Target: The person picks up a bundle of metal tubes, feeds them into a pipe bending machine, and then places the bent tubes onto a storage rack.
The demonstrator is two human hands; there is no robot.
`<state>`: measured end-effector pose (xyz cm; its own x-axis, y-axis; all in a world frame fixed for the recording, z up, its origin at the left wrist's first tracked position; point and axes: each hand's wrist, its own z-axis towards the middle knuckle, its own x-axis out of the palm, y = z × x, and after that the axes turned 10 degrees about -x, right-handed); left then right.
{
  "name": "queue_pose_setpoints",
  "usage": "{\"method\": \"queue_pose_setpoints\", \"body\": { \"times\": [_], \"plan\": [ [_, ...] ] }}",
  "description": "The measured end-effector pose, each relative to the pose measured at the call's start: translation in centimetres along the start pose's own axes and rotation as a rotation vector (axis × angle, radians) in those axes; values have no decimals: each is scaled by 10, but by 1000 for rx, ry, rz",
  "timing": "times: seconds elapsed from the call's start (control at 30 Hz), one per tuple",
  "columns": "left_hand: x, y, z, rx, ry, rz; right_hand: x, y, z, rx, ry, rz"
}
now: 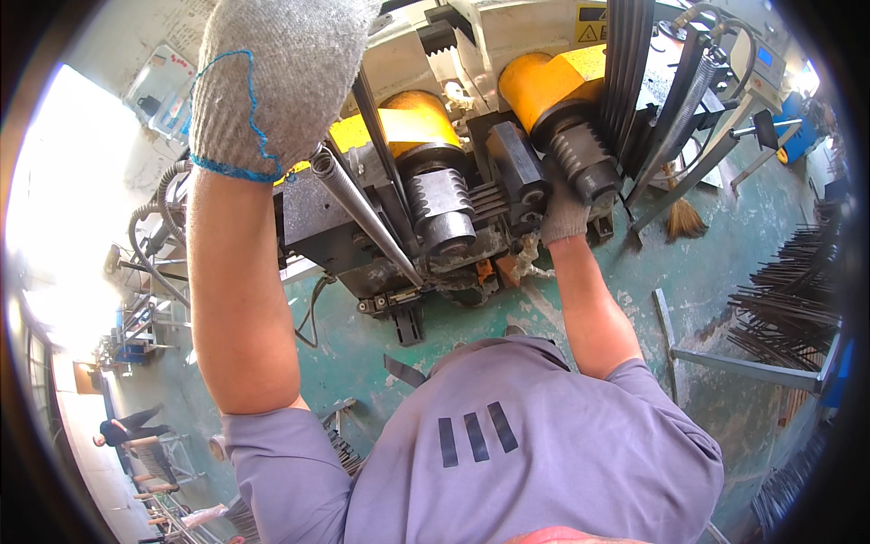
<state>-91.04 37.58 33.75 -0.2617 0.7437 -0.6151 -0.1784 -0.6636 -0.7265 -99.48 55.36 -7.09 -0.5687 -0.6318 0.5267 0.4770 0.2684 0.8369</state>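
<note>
My left hand (281, 82), in a grey knit glove with blue stitching at the cuff, is raised close to the camera. Its fingers run out of sight at the top edge, so what it holds, if anything, is hidden. Further right, my right hand (565, 214) in a grey glove reaches into a machine between a dark metal block (518, 163) and a ridged steel cylinder (584, 163). Those parts cover its fingers. A second ridged cylinder (441, 204) sits to the left, below a yellow housing (412, 122).
A coil spring (362, 213) slants beside my left forearm, another spring (684, 100) stands at right. Dark rods (630, 72) rise behind the right cylinder. A broom (686, 220), piled metal rods (788, 295) and a metal frame (743, 361) lie right. Another person (127, 431) is far left.
</note>
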Motion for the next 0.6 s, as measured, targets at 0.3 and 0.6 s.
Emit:
{"method": "queue_pose_setpoints", "body": {
  "times": [0.3,0.6],
  "plan": [
    [18,-23,5,-172,-67,18,-7,0,6,-31,-9,-12],
    [3,0,5,-59,28,-54,-1,9,0,60,14,69]
  ]
}}
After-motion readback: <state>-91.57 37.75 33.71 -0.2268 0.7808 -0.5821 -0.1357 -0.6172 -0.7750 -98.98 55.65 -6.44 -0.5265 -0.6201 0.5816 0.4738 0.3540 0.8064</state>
